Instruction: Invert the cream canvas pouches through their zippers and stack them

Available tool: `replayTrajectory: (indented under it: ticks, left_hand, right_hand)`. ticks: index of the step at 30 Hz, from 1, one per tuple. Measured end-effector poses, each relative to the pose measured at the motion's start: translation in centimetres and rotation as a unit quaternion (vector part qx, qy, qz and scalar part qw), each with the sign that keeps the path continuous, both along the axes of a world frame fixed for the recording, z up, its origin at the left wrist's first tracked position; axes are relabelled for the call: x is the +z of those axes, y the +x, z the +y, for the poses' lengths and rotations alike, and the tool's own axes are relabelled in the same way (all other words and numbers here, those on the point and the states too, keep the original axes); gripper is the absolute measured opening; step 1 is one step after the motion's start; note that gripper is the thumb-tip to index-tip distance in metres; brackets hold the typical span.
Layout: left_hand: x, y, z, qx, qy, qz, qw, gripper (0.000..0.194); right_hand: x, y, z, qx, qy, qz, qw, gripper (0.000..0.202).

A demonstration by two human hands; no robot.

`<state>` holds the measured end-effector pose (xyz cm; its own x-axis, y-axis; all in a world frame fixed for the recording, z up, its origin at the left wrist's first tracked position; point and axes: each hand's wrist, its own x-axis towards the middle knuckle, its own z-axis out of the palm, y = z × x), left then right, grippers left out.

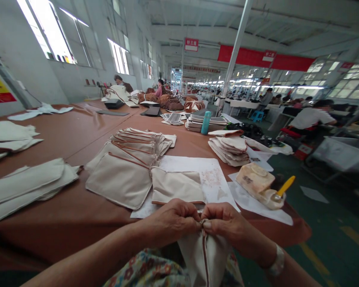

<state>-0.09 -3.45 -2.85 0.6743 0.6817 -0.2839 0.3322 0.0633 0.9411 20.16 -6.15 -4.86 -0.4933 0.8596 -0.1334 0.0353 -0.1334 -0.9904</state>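
Both hands meet at the table's front edge, pinching the top of a cream fabric piece with brown trim (pixel 194 255) that hangs down over my lap. My left hand (pixel 178 217) grips it from the left, and my right hand (pixel 223 219) from the right, thumbs almost touching at the trim. What lies right between the fingertips is too small to make out. Just beyond the hands, a cream panel with a brown edge (pixel 178 185) lies on a stained white sheet (pixel 212 167). Left of it, a fanned stack of similar cream pieces (pixel 119 179) spreads over the table.
Brown covering drapes the table (pixel 86 139). At right stand a cut-open plastic jug (pixel 257 179) with a yellow-handled brush (pixel 285 186), a cream stack (pixel 230 149) and a teal bottle (pixel 206 122). More cream panels (pixel 26 183) lie left. Other people sit farther off.
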Motion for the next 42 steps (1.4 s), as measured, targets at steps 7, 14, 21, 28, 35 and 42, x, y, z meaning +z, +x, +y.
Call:
replayTrajectory:
  ticks: [7, 14, 21, 28, 35, 42]
  left_hand:
    - [0.3, -0.4, 0.3, -0.018, -0.013, 0.012, 1.000, 0.016]
    - [1.3, 0.0, 0.3, -0.040, 0.087, 0.049, 0.994, 0.028]
    - [0.9, -0.4, -0.2, -0.098, 0.171, 0.029, 0.980, 0.016]
    - [0.2, -0.8, -0.3, -0.029, 0.317, 0.004, 0.948, 0.014]
    - [0.4, -0.7, -0.9, -0.076, 0.496, 0.109, 0.858, 0.014]
    - [1.0, -0.4, -1.7, -0.158, 0.577, 0.235, 0.766, 0.015]
  right_hand:
    - [0.2, -0.6, -0.3, -0.004, 0.002, -0.029, 1.000, 0.017]
    - [0.5, -0.4, -0.2, -0.003, 0.041, -0.060, 0.997, 0.008]
    - [0.2, 0.3, -0.3, -0.040, 0.036, -0.075, 0.996, 0.003]
    - [0.5, 0.2, -0.4, -0.053, -0.044, -0.061, 0.996, 0.013]
    - [0.2, 0.0, -0.7, -0.061, -0.066, -0.004, 0.996, 0.015]
    - [-0.6, -0.1, -1.2, -0.077, -0.072, 0.023, 0.994, 0.015]
